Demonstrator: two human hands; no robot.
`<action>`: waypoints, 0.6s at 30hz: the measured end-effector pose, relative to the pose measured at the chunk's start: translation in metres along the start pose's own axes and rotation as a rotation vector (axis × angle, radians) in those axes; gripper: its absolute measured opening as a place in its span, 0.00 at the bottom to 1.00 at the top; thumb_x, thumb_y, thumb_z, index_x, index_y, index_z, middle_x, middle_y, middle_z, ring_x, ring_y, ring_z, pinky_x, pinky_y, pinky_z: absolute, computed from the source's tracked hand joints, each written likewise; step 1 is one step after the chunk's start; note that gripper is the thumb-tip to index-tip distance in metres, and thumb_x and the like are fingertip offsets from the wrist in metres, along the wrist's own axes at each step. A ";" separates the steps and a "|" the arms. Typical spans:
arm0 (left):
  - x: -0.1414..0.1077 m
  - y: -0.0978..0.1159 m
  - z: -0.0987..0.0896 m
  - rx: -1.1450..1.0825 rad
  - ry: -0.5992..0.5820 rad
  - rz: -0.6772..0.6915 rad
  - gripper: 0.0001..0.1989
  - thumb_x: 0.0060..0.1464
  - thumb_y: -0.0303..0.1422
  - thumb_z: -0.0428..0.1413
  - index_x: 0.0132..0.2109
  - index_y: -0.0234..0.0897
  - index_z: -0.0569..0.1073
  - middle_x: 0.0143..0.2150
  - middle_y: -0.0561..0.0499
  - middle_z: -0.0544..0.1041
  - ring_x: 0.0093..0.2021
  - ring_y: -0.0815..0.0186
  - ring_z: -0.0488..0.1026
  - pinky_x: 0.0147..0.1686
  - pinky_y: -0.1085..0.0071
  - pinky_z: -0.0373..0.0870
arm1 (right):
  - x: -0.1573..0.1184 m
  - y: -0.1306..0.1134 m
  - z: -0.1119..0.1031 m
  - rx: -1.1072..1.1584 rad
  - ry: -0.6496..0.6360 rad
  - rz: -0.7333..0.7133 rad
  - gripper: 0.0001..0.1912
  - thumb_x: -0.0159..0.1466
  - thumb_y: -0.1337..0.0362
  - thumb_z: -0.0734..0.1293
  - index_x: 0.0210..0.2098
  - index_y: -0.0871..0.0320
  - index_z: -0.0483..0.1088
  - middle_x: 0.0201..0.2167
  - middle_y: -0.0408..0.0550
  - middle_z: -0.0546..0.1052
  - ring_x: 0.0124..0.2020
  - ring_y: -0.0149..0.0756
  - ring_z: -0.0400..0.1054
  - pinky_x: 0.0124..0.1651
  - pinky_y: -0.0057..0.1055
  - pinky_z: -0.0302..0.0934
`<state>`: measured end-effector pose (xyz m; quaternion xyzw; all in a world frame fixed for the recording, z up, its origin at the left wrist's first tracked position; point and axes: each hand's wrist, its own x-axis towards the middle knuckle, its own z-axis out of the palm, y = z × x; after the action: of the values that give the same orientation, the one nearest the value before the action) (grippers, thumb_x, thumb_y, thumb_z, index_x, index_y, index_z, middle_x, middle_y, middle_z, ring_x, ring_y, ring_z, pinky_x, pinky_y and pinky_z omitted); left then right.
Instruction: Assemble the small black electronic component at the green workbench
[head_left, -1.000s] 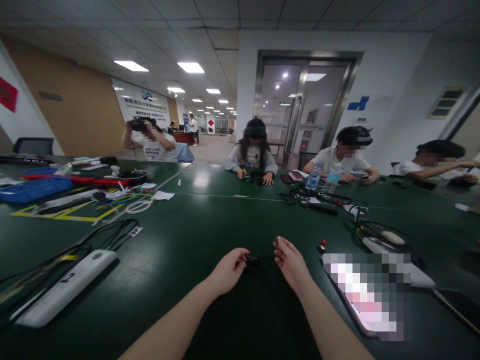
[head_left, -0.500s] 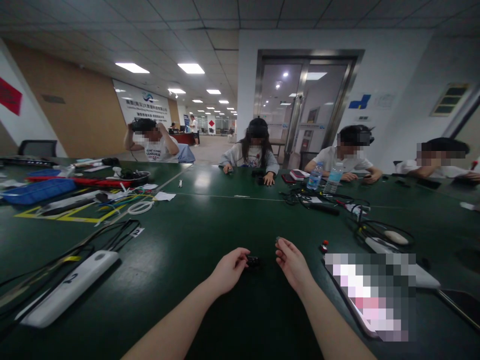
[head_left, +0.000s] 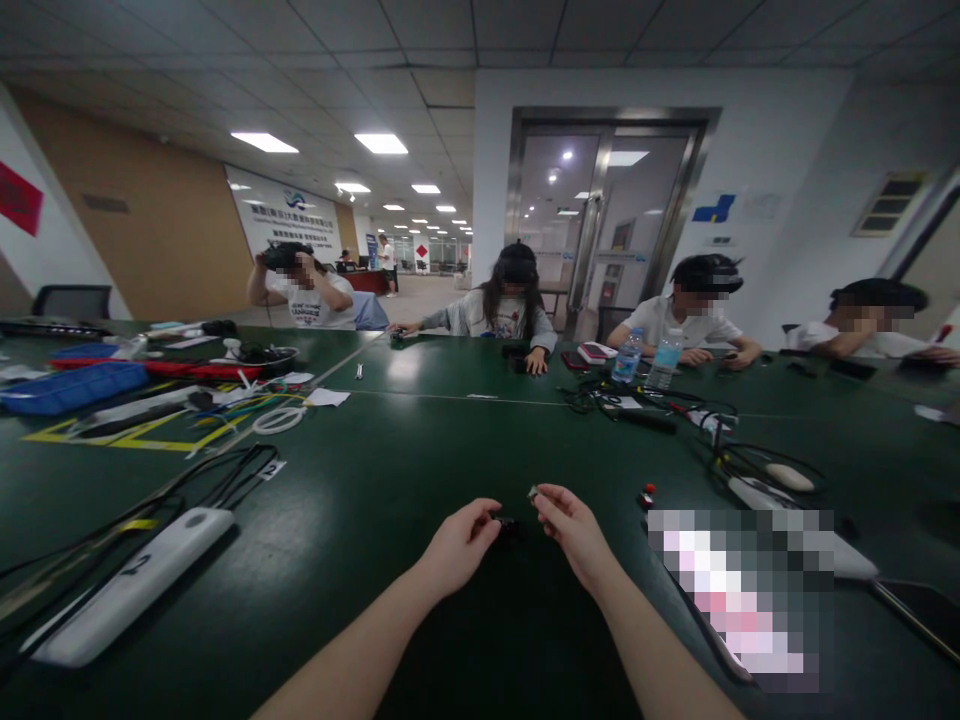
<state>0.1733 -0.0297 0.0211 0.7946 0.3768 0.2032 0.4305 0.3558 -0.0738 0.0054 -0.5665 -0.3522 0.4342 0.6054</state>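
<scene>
My left hand (head_left: 466,540) is closed on the left end of a small black object (head_left: 508,524) low over the dark green table (head_left: 420,450). Its details are too dark to make out. To the right, my right hand (head_left: 568,525) pinches a small greyish piece (head_left: 533,493) between thumb and fingertips. The piece is slightly above and to the right of the black object, apart from it.
A white power strip (head_left: 135,585) with cables lies left, a blue tray (head_left: 75,387) beyond it. On the right are a blurred-out screen device (head_left: 727,600), a small red-topped item (head_left: 647,495), cables and bottles (head_left: 664,360). Several people sit across the table.
My right hand has moved left with the small piece, closer to the black object. My left hand has barely moved. Across the table, a person's hand has reached out to the left.
</scene>
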 end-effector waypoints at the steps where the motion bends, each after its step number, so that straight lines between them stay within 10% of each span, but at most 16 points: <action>1: 0.000 0.001 0.000 -0.003 0.000 -0.003 0.18 0.54 0.39 0.43 0.51 0.42 0.61 0.38 0.53 0.70 0.35 0.70 0.67 0.35 0.73 0.64 | -0.001 -0.001 0.000 -0.029 -0.008 -0.010 0.16 0.48 0.57 0.69 0.35 0.55 0.69 0.32 0.45 0.73 0.27 0.30 0.63 0.27 0.27 0.56; 18: 0.004 0.002 0.010 0.110 0.073 0.026 0.17 0.52 0.43 0.45 0.45 0.43 0.68 0.39 0.51 0.69 0.36 0.68 0.66 0.35 0.71 0.63 | -0.010 -0.005 0.006 -0.276 -0.353 -0.126 0.17 0.50 0.58 0.67 0.39 0.54 0.71 0.35 0.45 0.75 0.37 0.38 0.68 0.41 0.36 0.60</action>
<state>0.1831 -0.0322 0.0171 0.8141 0.3924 0.2164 0.3694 0.3474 -0.0805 0.0118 -0.5361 -0.5436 0.4356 0.4769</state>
